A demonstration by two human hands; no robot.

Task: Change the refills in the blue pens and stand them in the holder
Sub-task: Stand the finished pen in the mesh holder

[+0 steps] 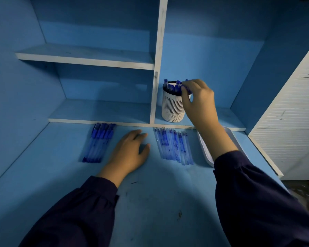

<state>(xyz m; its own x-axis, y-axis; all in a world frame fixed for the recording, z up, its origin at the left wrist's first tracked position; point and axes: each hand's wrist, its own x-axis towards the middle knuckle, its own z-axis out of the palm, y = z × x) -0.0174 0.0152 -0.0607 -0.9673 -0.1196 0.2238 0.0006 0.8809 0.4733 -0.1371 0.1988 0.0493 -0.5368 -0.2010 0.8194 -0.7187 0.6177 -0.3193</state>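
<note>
A white slotted pen holder (173,107) stands on the low shelf right of the divider, with several blue pens (171,87) upright in it. My right hand (198,100) is over the holder's right rim, fingers closed on a blue pen (185,88) at the holder's mouth. A row of blue pens (99,142) lies on the desk at the left. A row of clear refills (174,146) with blue ink lies to the right of centre. My left hand (130,151) rests flat on the desk between the two rows, holding nothing.
A white tray (206,152) lies on the desk to the right of the refills, partly hidden by my right forearm. Blue shelves (89,56) and a white upright divider (158,59) rise behind. A white ribbed cabinet (292,113) stands at the right.
</note>
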